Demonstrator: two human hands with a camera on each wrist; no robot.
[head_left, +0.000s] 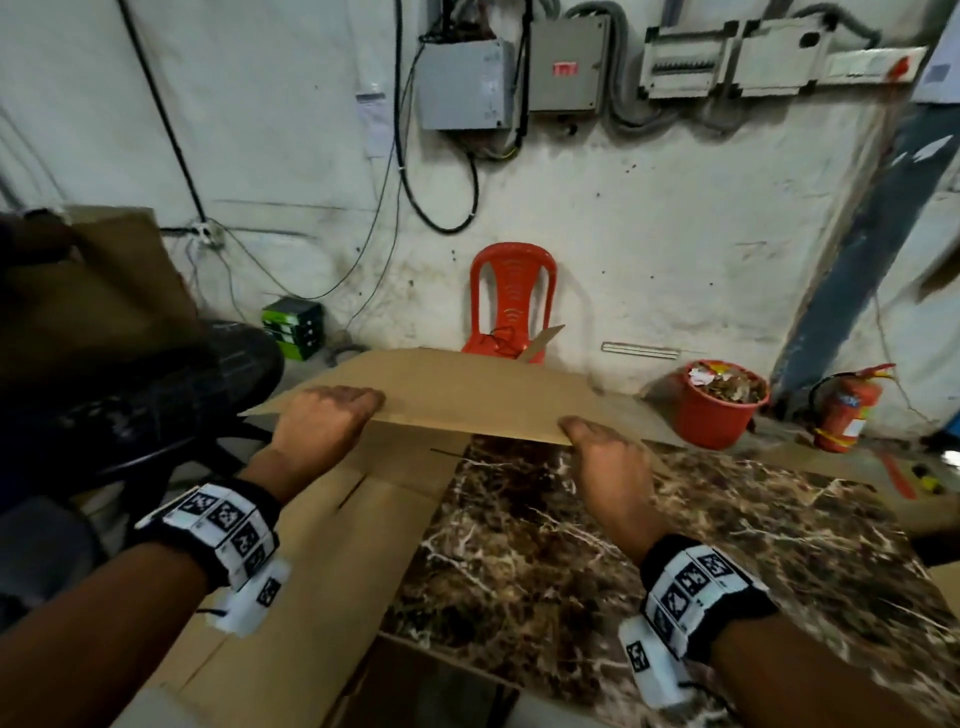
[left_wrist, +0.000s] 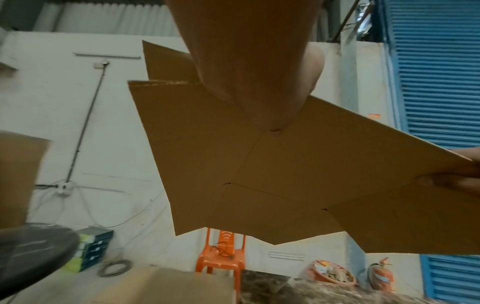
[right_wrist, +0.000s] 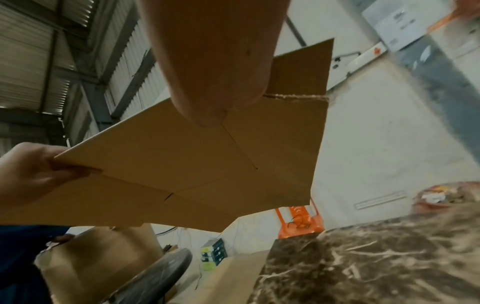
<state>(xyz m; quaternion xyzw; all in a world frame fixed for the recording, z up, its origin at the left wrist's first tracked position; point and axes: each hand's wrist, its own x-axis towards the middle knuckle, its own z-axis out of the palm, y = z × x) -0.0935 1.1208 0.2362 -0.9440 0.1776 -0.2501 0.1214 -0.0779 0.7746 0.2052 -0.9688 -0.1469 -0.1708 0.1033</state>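
Tagged wristbands (head_left: 223, 525) come first; past them the left hand (head_left: 322, 421) and right hand (head_left: 605, 457) each pinch the near edge of a flattened cardboard box (head_left: 467, 395) — thumbs underneath. It hangs roughly level above the marble table (head_left: 675, 545).

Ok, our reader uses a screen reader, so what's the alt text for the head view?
The left hand and right hand grip the near edge of a flat cardboard sheet, held over a marble table and more cardboard. Behind stand a red chair, a bucket and an extinguisher by a wall.
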